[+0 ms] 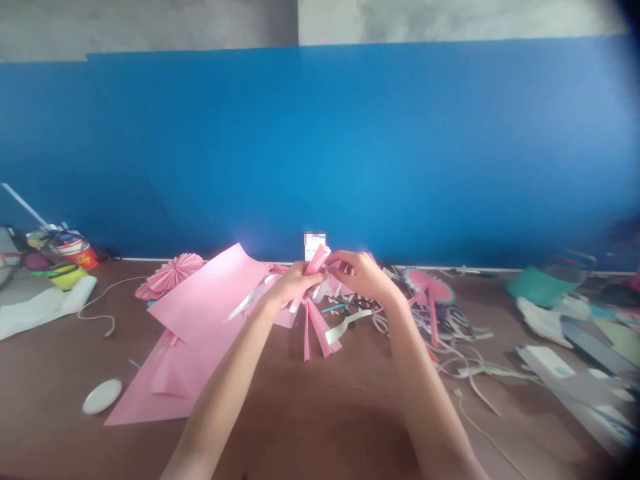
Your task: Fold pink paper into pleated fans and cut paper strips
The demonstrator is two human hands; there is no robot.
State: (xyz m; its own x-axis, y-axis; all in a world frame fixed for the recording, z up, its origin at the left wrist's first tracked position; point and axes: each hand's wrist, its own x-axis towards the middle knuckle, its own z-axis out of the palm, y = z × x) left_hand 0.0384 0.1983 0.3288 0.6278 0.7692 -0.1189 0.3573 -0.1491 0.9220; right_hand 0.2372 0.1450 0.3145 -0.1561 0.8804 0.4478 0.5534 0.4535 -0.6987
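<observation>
Bundle of pink paper strips (314,288) held at centre of view, just above the table edge nearest the wall, its loose ends hanging toward 6 o'clock. Left hand (291,287) and right hand (363,276) meet around it, fingers of both curled and clenched on the paper; exact finger placement partly hidden by the strips. A white paper ribbon (253,297) runs from the left hand toward 8 o'clock, lying across a large pink paper sheet (203,313), which spreads from 7 to 10 o'clock beside the left hand. Pleated pink paper fan (173,273) sits at the sheet's far edge, about 10 o'clock. Pale green curled strip (347,325) lies just below the right hand. Pink paper fan on a stick (427,287) at 3 o'clock, above a tangle of white paper offcuts (440,327). White oval object (102,397) at 8 o'clock on the brown table (320,437). Red cup (77,255) far off at 9 o'clock. Long white box (565,380) at 4 o'clock. Blue wall panel (320,147) behind everything at 12 o'clock.
</observation>
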